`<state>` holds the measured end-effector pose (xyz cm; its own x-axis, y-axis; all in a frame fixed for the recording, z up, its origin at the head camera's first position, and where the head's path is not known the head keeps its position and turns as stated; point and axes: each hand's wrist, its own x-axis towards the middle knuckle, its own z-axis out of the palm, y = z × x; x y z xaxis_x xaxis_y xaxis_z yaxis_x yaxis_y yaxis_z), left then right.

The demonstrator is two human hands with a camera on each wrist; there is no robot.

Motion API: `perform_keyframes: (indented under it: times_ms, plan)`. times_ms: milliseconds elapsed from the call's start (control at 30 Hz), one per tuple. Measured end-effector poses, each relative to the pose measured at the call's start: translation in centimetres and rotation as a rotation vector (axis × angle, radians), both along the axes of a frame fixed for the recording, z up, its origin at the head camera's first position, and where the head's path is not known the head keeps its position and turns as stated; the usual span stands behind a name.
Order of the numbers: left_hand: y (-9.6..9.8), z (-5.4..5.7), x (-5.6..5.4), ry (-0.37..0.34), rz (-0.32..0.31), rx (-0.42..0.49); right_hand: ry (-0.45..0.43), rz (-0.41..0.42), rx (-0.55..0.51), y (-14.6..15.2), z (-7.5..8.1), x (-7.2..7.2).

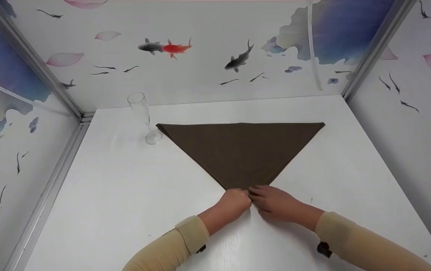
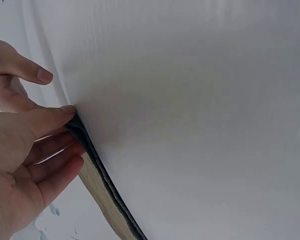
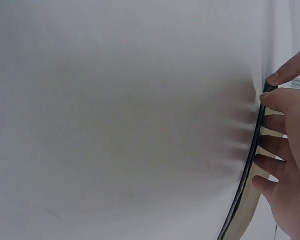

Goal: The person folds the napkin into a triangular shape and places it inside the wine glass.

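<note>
A dark brown cloth [image 1: 242, 150] lies as a flat triangle, its long edge at the back and one corner toward the person. The left hand [image 1: 233, 203] pinches that near corner, its thumb [image 2: 52, 119] against the dark layered edge and the fingers behind. Close beside it, the right hand [image 1: 277, 203] rests with fairly straight fingers on the cloth by the same corner. In the right wrist view its fingertips touch along the cloth edge [image 3: 246, 172], and the thumb [image 3: 275, 98] is at the tip. The hands partly hide the corner.
An empty clear stemmed glass [image 1: 151, 137] stands on the white table [image 1: 117, 180], next to the cloth's back left corner. White panels with painted fish [image 1: 238, 60] enclose the back and sides, joined by metal frame rails [image 1: 49, 180].
</note>
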<state>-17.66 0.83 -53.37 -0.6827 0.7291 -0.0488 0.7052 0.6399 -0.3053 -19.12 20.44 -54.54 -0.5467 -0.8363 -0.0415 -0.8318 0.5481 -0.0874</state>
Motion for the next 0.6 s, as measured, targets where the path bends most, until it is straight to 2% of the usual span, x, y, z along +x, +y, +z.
perform_keyframes:
  times_ms: [167,433,600]
  plan:
    - [-0.5,-0.1,0.3,0.008,-0.026,0.005,0.050,0.053,-0.034,-0.3,-0.3,0.6]
    - [-1.6,-0.2,0.5,0.008,-0.044,0.034,0.197,0.134,-0.139,-0.3,-1.0,0.9]
    - [-2.4,-0.4,0.5,0.012,-0.051,0.081,0.197,0.127,-0.125,-0.6,-1.1,0.9]
